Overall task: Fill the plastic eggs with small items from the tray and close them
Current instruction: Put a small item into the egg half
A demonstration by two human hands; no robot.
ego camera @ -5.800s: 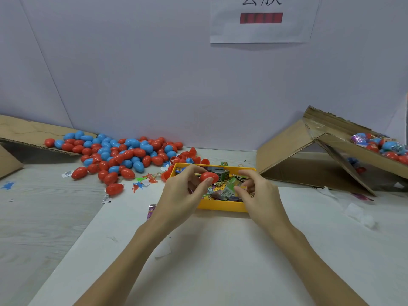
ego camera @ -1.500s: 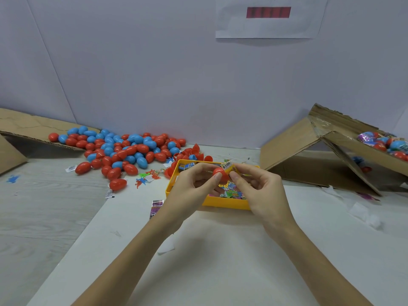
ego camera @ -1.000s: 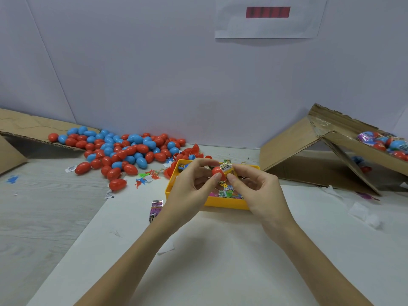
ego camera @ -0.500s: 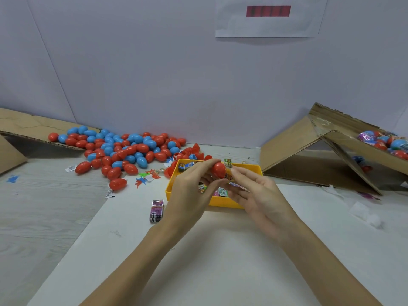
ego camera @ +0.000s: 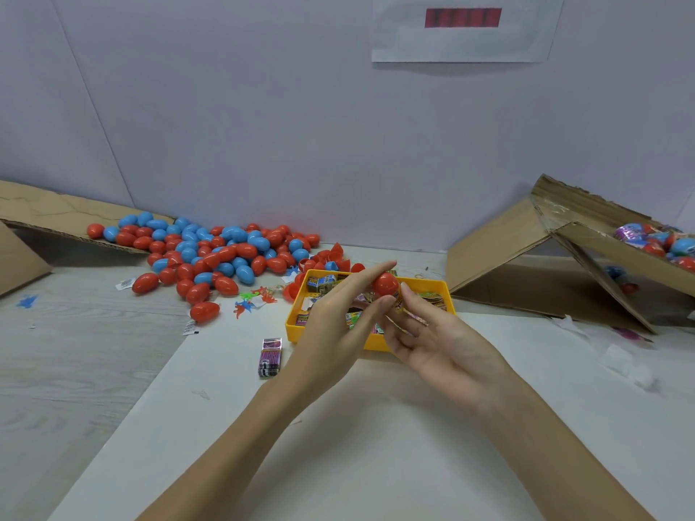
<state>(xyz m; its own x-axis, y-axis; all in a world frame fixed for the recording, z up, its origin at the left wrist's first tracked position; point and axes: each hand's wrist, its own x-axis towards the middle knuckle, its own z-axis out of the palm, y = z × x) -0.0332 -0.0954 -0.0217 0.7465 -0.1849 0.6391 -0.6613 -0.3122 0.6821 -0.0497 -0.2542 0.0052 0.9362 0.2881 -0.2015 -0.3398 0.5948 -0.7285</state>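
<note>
Above yellow tray (ego camera: 440, 285): L hand (ego camera: 338, 317) pinches red egg (ego camera: 384, 283), thumb/index; R hand (ego camera: 432, 332) just right, palm up, fingers loose, w/ wrapper.

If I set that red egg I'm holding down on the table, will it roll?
Probably: the red egg is rounded and glossy, so it may roll or slip. It looks like thin plastic, so likely light. Loose eggs beside the table lie on their sides.
</note>
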